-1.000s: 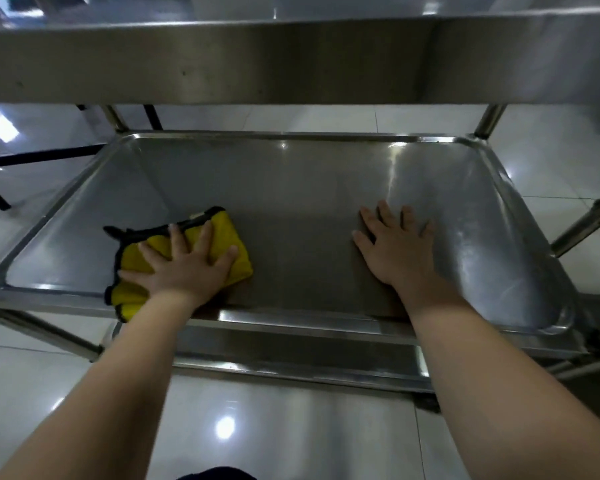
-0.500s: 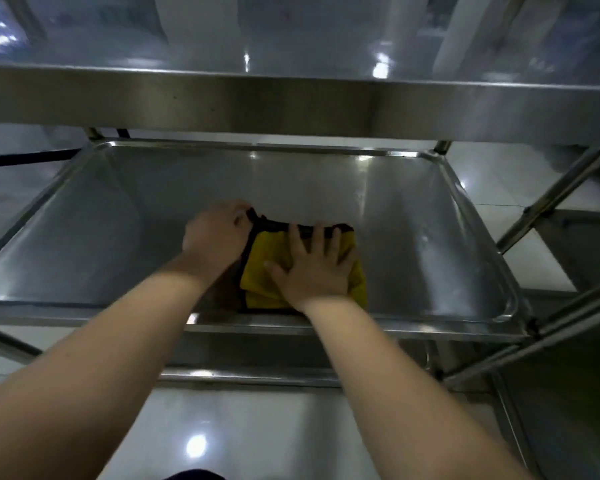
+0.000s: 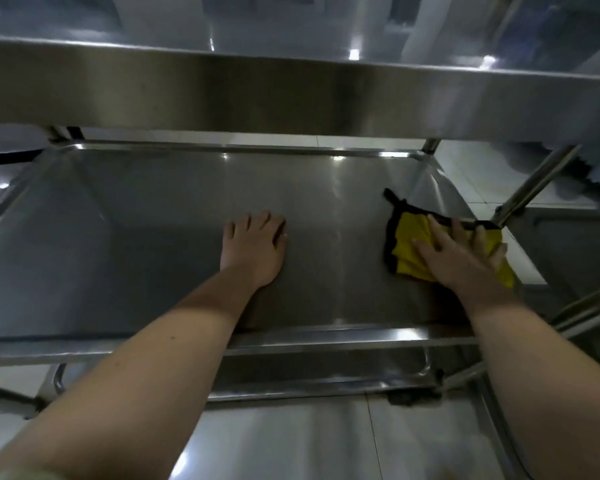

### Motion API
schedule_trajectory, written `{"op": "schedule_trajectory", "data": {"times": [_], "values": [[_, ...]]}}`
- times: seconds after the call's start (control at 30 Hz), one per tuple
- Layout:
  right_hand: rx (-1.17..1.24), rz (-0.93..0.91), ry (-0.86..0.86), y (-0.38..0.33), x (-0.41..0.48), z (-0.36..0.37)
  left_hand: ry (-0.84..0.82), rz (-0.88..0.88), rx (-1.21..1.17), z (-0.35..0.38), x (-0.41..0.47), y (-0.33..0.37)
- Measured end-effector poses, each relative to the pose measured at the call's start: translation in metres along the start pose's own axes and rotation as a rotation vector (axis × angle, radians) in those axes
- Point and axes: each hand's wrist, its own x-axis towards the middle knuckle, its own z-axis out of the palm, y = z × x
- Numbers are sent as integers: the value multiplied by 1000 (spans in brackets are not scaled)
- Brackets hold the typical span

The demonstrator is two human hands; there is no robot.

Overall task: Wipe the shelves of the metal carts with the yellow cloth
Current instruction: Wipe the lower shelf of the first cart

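Dim, cool indoor light, source overhead. Small white glints on the top shelf [image 3: 291,98], upper edge, and along the far rim of the middle shelf [image 3: 153,237]. Lamp glare on the glossy floor [image 3: 291,441], bottom left. Soft shadow beside the left arm [image 3: 174,344]. Right hand [image 3: 458,261] and cloth [image 3: 407,244] motion-blurred. Straight lines bow toward the frame edges; upper right smeared, unfocused.
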Motion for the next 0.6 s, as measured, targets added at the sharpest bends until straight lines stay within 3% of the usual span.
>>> {"op": "schedule_trajectory", "data": {"times": [0.07,0.2,0.3,0.37,0.47,0.53,0.6], "values": [[60,-14,7,-46,12,10,1,-1,-10,4,1,4],[-31,-409,-27,-148,4,23,-10,-13,-8,2,1,-5],[-64,-506,-11,-129,28,16,-19,-9,-36,-1,2,-12],[5,-434,-11,-80,60,9,-12,-5,-43,-1,4,-12],[58,-186,30,-30,96,-3,-11,3,-42,0,8,-8],[52,-50,55,-46,102,-6,-14,2,-45,2,10,-3],[31,-109,54,-96,95,-4,-11,-1,-33,3,11,0]]}}
